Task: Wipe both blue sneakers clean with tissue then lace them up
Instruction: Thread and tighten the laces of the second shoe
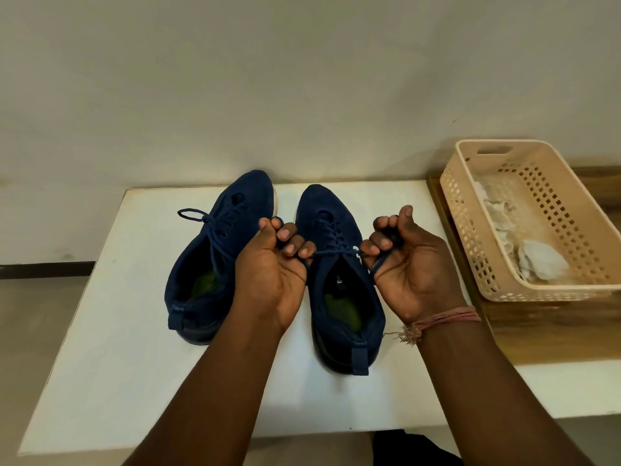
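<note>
Both blue sneakers sit side by side near the far edge of the white table [100, 314], toes to the wall. Left sneaker [208, 257] looks laced already, loose bow on its left side. Right sneaker [339, 280] in progress: left hand [272, 267] & right hand [410, 264] each curled tight round a lace [332, 253] end, pulled taut across the tongue. Lace is thin, limp, prob. a bit slippery, so grip near the ends. Shoes look light, soft-knit uppers. Used tissue [537, 264] in the basket [470, 203] at the right edge, so wiping seems done.
</note>
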